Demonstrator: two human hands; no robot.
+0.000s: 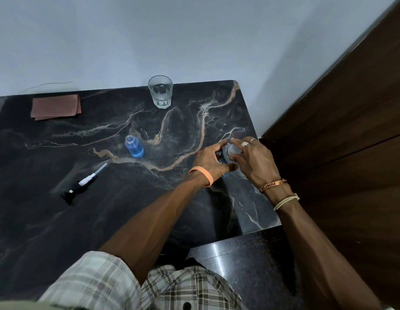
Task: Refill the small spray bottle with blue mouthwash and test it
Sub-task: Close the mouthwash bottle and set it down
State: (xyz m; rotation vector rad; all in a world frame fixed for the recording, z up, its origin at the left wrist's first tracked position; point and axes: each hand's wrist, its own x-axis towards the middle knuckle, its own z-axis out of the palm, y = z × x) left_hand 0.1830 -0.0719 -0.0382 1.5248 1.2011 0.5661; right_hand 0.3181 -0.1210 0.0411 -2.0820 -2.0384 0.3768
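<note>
Gripping the mouthwash bottle [223, 159] at the counter [60, 220] right edge: left hand [211, 161] curled round its body, right hand [252, 159] pinching its pale cap [233, 149]. Small spray bottle [134, 147] stands uncapped mid-counter, blue inside, well apart. Pump head [82, 183] lies further left.

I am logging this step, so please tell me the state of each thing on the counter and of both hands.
Small spray bottle: upright, open, blue liquid inside.
Spray pump: off, lying on the counter.
Glass: upright, seemingly some clear liquid.
Cloth: folded, flat.
Mouthwash bottle: gripped, mostly hidden.
Left hand: grips the mouthwash bottle.
Right hand: fingers curled on its cap.
</note>
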